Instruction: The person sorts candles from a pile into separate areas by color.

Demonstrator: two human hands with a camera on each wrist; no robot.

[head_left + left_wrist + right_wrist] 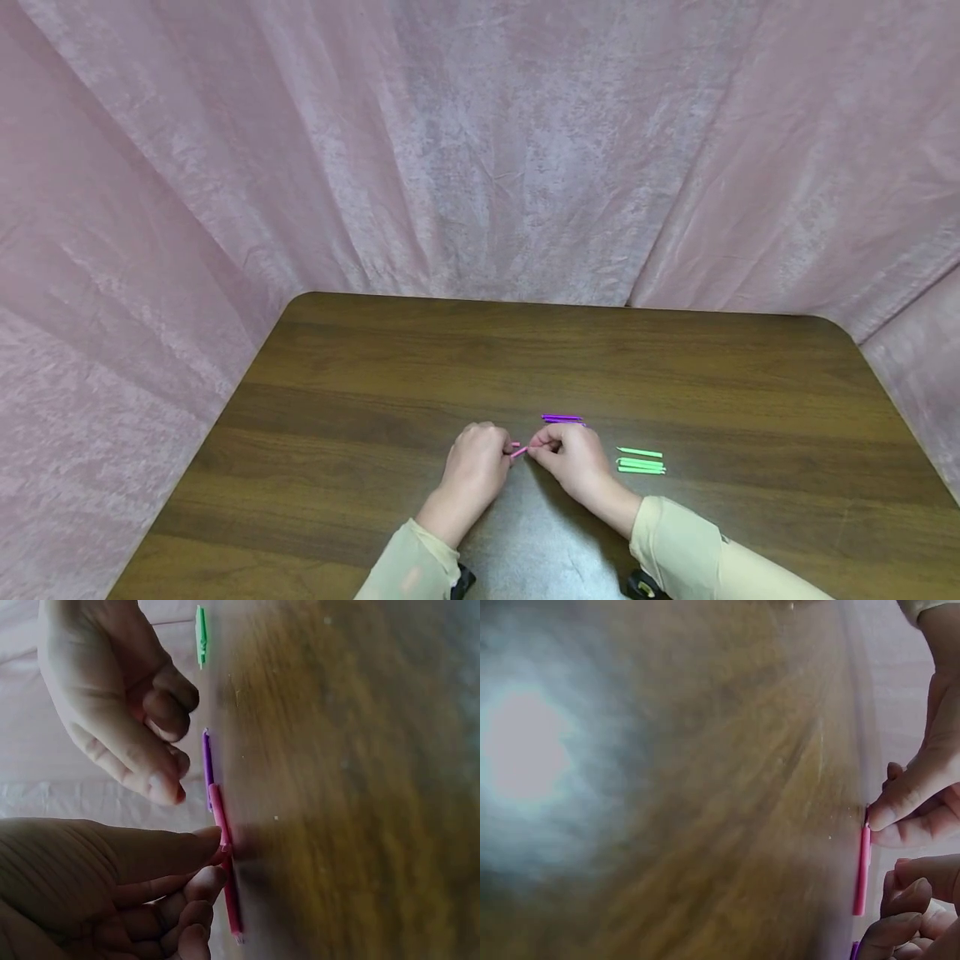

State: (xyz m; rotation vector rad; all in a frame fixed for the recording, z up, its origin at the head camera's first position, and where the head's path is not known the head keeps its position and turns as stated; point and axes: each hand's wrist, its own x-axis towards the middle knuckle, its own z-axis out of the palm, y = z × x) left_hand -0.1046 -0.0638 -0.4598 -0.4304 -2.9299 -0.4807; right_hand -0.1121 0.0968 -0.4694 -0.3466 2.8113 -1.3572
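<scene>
In the head view both hands are close together over the table's near half. My left hand (478, 458) pinches a thin pink candle (219, 814) between thumb and fingertips. A second pink candle (232, 900) lies beside it, partly hidden by that hand in the head view. Close to the free end of the pinched candle is my right hand (573, 458), its fingers loosely bent. Both wrist views show a small gap between these right fingers (904, 900) and the candle. Purple candles (562, 417) lie just beyond the right hand, partly covered by it.
Several green candles (641, 465) lie in a loose group right of the right hand. The brown wooden table (360, 375) has rounded far corners. Pink curtains (487, 167) hang behind and at its sides. Light glares off the tabletop between the forearms.
</scene>
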